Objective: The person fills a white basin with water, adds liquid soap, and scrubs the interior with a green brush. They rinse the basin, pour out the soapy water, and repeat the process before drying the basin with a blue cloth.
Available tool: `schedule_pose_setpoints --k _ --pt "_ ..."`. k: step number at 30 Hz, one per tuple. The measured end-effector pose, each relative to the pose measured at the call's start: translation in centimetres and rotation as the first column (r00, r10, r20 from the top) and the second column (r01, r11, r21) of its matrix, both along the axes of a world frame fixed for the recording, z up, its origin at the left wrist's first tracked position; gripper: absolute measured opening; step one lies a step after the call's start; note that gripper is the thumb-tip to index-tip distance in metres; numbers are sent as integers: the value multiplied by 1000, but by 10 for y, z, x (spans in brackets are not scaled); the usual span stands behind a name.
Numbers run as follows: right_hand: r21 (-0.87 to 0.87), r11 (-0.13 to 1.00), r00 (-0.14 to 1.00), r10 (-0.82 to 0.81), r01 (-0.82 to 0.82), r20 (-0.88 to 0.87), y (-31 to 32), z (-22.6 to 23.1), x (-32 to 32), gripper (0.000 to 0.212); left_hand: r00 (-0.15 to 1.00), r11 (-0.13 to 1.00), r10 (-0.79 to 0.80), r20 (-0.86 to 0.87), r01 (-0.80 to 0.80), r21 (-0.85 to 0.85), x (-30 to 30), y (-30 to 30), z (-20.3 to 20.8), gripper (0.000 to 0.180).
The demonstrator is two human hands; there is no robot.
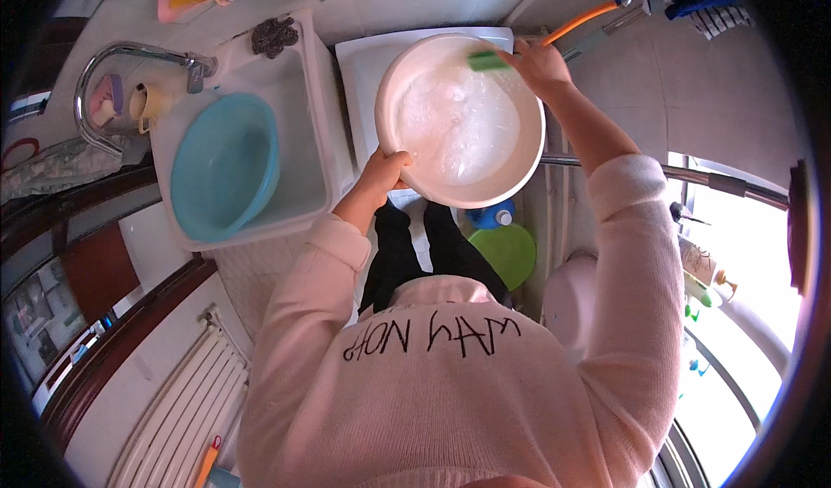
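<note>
Gripped white basin [459, 120] at lower-left rim with left hand [387, 169]; pinched green sponge [487, 60], long axis horizontal, at upper rim with right hand [538, 65].

White basin [459, 124] is filling the space between both hands; sink [316, 98] wall is crowding its left, orange hose [580, 22] and metal rail [727, 180] are hemming the right.

The right hand [541, 65] covers part of the green sponge [486, 60]; foam hides the white basin [407, 64] bottom below that grip.
</note>
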State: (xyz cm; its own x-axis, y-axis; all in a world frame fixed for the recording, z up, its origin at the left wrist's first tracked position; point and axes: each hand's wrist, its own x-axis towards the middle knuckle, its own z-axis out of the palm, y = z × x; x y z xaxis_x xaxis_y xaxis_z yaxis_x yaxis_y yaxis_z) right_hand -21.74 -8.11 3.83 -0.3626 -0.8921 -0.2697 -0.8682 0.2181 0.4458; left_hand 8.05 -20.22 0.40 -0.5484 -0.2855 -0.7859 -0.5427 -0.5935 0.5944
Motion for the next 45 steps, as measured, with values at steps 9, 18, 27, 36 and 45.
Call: schedule_pose_setpoints --k 9,18,27,36,45 --pt "326 937 764 -302 127 571 52 -34 97 33 996 993 92 17 -90 -75 9 4 -13 37" --pt "143 804 605 -539 578 586 46 -61 96 36 987 975 162 -12 -162 -153 9 -5 -5 42" --pt "212 794 587 -573 569 572 25 -65 88 36 989 971 148 11 -143 -193 11 -13 -13 49" --pt "243 840 594 -520 484 614 29 -73 97 33 974 961 226 19 -220 -169 9 -6 -15 44" --pt "151 481 -5 -290 864 957 38 -46 89 39 958 945 285 -10 -283 -165 26 -13 -26 46"
